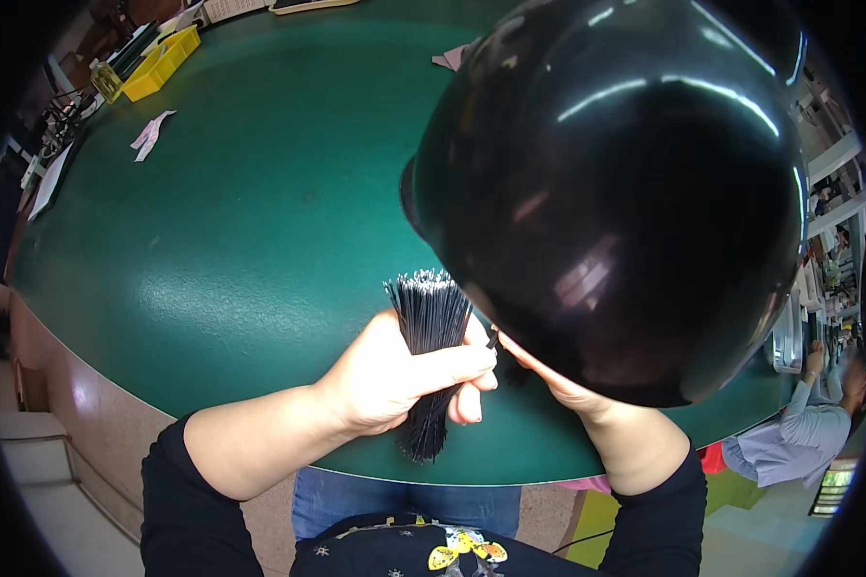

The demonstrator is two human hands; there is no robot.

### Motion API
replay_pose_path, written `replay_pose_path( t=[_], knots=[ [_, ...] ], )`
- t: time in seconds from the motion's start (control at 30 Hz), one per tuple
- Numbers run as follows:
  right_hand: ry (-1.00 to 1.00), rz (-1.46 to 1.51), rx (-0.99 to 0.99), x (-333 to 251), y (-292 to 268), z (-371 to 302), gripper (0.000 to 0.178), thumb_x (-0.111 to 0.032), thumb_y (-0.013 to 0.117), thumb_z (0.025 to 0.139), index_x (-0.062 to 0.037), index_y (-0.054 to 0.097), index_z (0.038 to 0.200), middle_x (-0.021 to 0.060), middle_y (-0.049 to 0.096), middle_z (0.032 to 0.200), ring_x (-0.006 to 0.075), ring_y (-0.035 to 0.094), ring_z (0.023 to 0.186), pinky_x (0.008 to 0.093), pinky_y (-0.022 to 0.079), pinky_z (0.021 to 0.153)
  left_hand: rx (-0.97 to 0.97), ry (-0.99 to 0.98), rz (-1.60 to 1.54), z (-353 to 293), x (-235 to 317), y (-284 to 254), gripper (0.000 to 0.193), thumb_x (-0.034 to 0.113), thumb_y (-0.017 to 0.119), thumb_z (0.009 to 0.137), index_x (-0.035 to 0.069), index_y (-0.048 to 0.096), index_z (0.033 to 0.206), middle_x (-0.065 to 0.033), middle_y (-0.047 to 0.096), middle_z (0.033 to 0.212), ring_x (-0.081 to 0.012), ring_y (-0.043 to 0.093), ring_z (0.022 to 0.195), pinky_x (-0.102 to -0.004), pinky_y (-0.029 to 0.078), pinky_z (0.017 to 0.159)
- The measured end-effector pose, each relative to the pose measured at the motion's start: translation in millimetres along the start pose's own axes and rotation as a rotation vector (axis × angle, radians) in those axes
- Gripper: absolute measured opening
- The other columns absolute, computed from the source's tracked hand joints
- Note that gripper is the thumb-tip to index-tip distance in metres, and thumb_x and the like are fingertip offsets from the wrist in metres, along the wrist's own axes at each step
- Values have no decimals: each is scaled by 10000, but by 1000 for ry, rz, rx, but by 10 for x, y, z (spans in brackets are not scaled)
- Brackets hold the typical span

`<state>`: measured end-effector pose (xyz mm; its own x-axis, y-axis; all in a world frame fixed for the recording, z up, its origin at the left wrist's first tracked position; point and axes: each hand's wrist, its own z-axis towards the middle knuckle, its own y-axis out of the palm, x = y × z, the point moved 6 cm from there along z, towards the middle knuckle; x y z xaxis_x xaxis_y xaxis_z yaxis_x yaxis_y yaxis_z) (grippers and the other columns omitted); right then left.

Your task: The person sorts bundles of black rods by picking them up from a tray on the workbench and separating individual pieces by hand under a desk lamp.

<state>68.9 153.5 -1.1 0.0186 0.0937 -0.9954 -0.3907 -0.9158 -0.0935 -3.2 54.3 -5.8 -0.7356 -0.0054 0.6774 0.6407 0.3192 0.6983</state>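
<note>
My left hand (385, 370) is closed around a thick bundle of thin black wires (431, 322), with its thumb across the front. The bundle stands nearly upright just above the near edge of the green table, its pale, bare-looking tips at the top. Close to the left fingertips is my right hand (558, 383), mostly covered by a large glossy black dome (616, 221). Only the edge of that hand and its wrist show, so its grip is hidden. A short dark piece shows between the two hands; I cannot make out what it is.
The dome overhangs the right half of the green table (231, 192). Pinkish scraps (151, 135) lie at the left. Far left are a yellow tray (164, 62), a small bottle (106, 81) and tangled cables (63, 125). At the right edge another person (789, 438) sits working.
</note>
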Motion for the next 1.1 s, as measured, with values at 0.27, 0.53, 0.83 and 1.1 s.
replay_pose_path(
  t=[0.27, 0.53, 0.83, 1.1],
  knots=[
    [-408, -141, 43, -218, -122, 59, 269, -23, 563, 710, 8, 497, 969, 89, 541, 933, 153, 517, 849, 263, 415, 739, 4, 10, -2, 130, -163, -53, 167, 16, 500, 733, -36, 473, 890, -124, 530, 655, -174, 517, 494, -257, 429, 454],
    [-65, 564, 12, -152, -102, 111, 188, -200, 420, 837, -52, 510, 763, -24, 457, 593, 15, 390, 515, 157, 324, 472, 118, 117, 212, 62, -90, -26, 97, 104, 490, 776, 31, 441, 818, -72, 505, 593, -135, 456, 393, -223, 377, 371],
    [-89, 476, 28, -68, -92, 179, 200, -213, 376, 853, -57, 475, 775, -11, 438, 564, 37, 397, 484, 165, 340, 457, 150, 90, 87, 17, -68, -29, 90, 72, 478, 782, -11, 477, 816, -108, 518, 629, -169, 480, 437, -247, 417, 422],
    [-154, 432, 21, -78, -103, 191, 216, -220, 378, 852, -52, 480, 763, -18, 411, 541, 40, 371, 495, 179, 322, 468, 152, 87, 222, 45, -79, -38, 97, 150, 475, 800, 68, 435, 834, -48, 493, 614, -103, 440, 406, -193, 364, 365]
  ],
)
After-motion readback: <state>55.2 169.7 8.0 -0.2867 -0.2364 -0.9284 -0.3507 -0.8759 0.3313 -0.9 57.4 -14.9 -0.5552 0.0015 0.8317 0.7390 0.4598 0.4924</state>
